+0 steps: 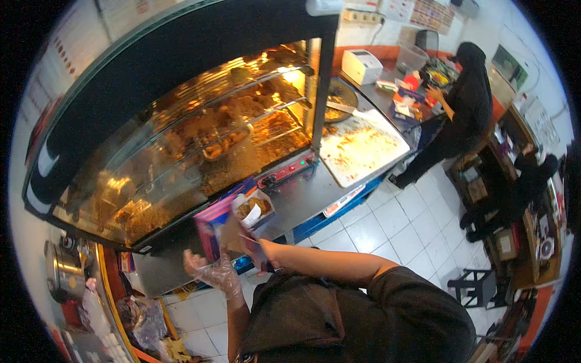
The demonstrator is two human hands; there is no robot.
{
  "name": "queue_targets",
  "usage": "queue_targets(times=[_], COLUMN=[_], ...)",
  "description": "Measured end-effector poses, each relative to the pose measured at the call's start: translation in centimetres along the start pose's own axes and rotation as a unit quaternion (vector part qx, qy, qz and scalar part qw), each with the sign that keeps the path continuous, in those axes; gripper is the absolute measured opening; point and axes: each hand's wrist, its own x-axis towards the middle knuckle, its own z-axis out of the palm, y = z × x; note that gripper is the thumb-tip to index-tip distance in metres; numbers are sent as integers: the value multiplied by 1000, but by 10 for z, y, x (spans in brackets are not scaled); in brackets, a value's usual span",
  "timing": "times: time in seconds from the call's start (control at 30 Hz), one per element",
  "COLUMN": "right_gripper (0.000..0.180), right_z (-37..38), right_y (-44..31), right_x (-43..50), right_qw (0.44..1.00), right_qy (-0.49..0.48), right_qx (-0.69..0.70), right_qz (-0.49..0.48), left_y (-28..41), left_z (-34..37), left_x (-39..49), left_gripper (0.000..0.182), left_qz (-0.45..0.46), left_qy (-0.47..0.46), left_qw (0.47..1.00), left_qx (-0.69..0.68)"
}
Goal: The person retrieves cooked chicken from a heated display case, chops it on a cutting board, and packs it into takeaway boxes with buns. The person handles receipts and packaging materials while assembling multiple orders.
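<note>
My left hand (218,274), in a clear plastic glove, is at the near side of a cardboard food box (238,240) with purple and pink outer faces, its thumb against the box and its other fingers spread. My right hand (268,254) is on the box's right side, mostly hidden by the cardboard. The box is blurred and its brown inside shows. Just beyond it on the steel counter, an open carton (265,220) holds fried food (252,206) with a white paper slip on top. The heated display cabinet (281,174) full of fried food stands behind.
A white cutting board (363,149) covered in crumbs lies right of the cabinet, with a knife (342,107) over a dark pan (338,93). A co-worker in black (472,95) stands at the far counter; another person (522,190) is by the shelves. A black stool (472,288) stands at right.
</note>
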Motion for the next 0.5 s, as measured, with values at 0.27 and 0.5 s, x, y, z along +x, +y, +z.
queue_targets(times=[0.27,0.5], right_gripper=[8,11], right_z=[-9,-49], right_y=[4,-47], right_x=[5,-21], right_qw=[983,989], right_qy=[149,79], right_qx=[-80,127], right_qz=[64,-4], left_y=[5,-51], left_z=[-24,-13], left_x=[63,50], left_gripper=[62,44], left_qz=[231,79], left_qy=[-203,-436], left_qw=[943,869], left_qx=[130,219])
